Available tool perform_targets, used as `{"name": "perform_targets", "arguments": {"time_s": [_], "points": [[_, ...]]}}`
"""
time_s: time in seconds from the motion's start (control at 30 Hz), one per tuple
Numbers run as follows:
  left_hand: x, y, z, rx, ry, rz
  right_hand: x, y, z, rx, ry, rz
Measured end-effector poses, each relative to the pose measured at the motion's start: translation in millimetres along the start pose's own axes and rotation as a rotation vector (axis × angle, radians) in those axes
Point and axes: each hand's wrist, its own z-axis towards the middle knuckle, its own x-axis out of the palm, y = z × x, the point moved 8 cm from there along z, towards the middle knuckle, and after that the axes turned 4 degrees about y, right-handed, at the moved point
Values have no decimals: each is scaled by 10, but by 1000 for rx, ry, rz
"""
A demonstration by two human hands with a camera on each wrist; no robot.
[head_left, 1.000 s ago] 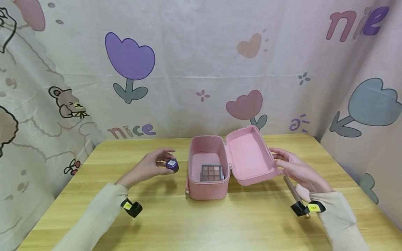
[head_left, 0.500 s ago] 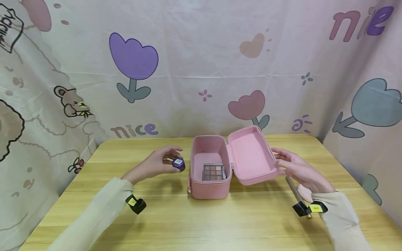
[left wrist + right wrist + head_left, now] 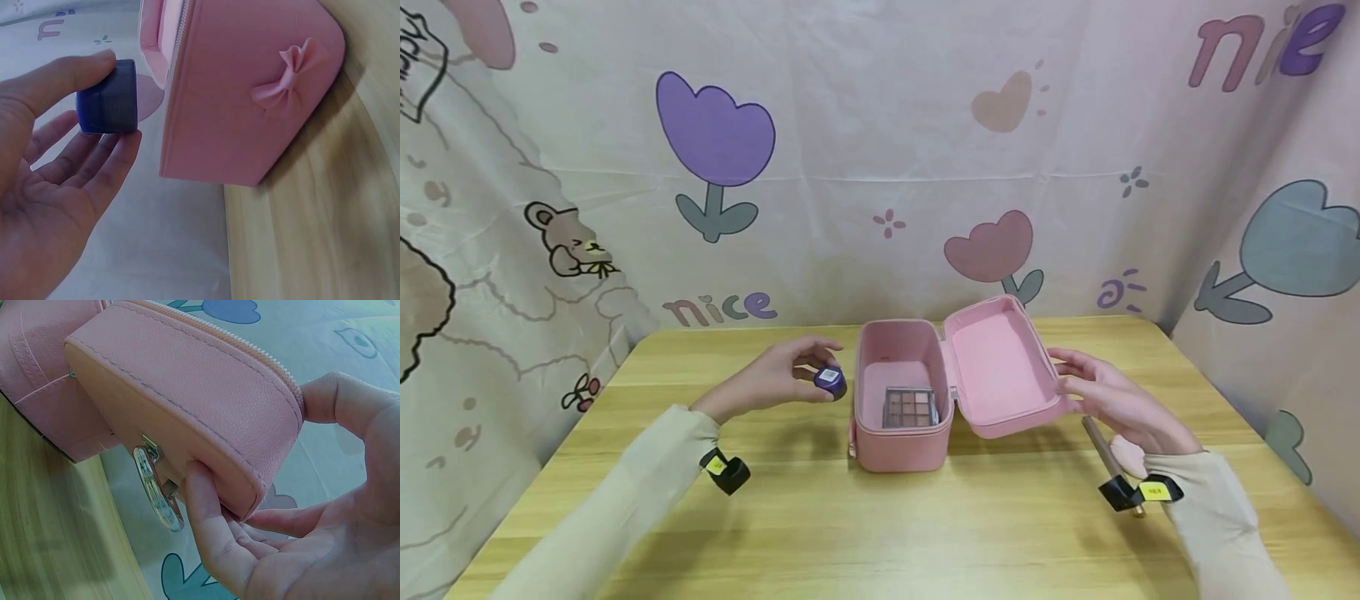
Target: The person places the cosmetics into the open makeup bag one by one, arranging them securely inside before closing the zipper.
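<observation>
My left hand (image 3: 782, 377) pinches a small dark blue jar (image 3: 831, 382) between thumb and fingertips, just left of the pink case (image 3: 901, 450). The left wrist view shows the jar (image 3: 107, 97) raised to about the height of the case's zipped rim, with a pink bow (image 3: 289, 78) on the case's side. An eyeshadow palette (image 3: 910, 408) lies inside the case, toward its front. My right hand (image 3: 1101, 396) grips the edge of the lid (image 3: 1003, 367), which is swung out to the right. In the right wrist view, thumb and fingers (image 3: 206, 506) hold opposite sides of the lid's corner.
Beneath the right wrist, a thin brown stick-like item (image 3: 1105, 450) and a pale pink piece (image 3: 1127, 457) lie on the wooden table (image 3: 985, 533). A shiny metal ring (image 3: 156, 487) sticks out from the lid's outer face. A printed cloth (image 3: 842, 125) hangs behind the table.
My left hand has carried the jar rightward and slightly up, closer to the case's left wall. My right hand keeps its hold on the lid. The head view has shifted slightly.
</observation>
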Motion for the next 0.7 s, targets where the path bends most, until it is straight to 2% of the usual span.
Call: {"name": "perform_targets", "arguments": {"time_s": [0.43, 0.7], "points": [[119, -135, 170, 27, 68, 17, -18, -10, 9, 17, -10, 4], [189, -148, 228, 29, 88, 45, -7, -11, 4, 16, -8, 0]]}}
